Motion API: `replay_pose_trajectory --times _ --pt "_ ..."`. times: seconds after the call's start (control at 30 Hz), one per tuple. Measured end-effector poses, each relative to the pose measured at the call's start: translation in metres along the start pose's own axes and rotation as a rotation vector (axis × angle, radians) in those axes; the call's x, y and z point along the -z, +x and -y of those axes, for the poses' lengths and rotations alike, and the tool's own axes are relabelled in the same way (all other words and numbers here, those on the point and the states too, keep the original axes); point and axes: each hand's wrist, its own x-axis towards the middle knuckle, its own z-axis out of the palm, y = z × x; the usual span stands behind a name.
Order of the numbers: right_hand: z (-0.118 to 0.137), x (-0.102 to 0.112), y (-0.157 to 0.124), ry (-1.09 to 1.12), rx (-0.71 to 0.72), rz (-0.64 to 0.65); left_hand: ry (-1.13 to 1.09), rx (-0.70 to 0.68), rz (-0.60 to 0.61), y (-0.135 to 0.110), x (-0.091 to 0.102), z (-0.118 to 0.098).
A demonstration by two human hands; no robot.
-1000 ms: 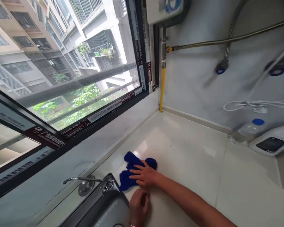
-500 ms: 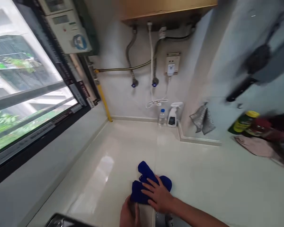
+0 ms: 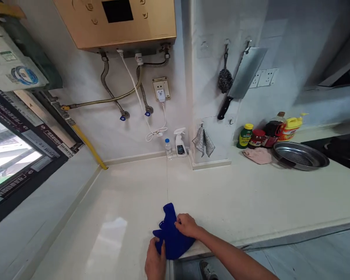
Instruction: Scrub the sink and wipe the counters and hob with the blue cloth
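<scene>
At the near edge of the counter (image 3: 216,202): right hand (image 3: 187,224) curled narrow, thumb and fingers pinching the right side of one blue cloth (image 3: 172,239), lying on the surface. Left hand (image 3: 155,259): thumb and fingers slightly apart, gripping its lower-left corner. Beyond, side by side: one clear bottle (image 3: 168,149), one white spray bottle (image 3: 179,144). Off right: four containers (image 3: 271,134), one pink cloth (image 3: 258,155), one pan (image 3: 301,154).

Right forearm (image 3: 229,254) is bare and slants in from the lower right, right hand (image 3: 187,225) kinda curled, fingertips bunched. Left hand (image 3: 155,259) sits lower, thumb and fingers slightly apart.
</scene>
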Motion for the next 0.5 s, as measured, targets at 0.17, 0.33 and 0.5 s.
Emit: replay_pose_trajectory --times 0.17,0.33,0.5 --pt "-0.003 0.055 0.019 0.267 0.007 -0.265 -0.336 0.079 -0.308 0.013 0.043 -0.007" --pt "-0.028 0.101 0.006 0.652 -0.073 -0.503 -0.910 0.204 -0.547 0.031 0.075 -0.012" --pt "-0.075 0.107 -0.037 0.582 -0.288 -0.437 -0.604 0.363 -0.268 0.026 0.068 0.040"
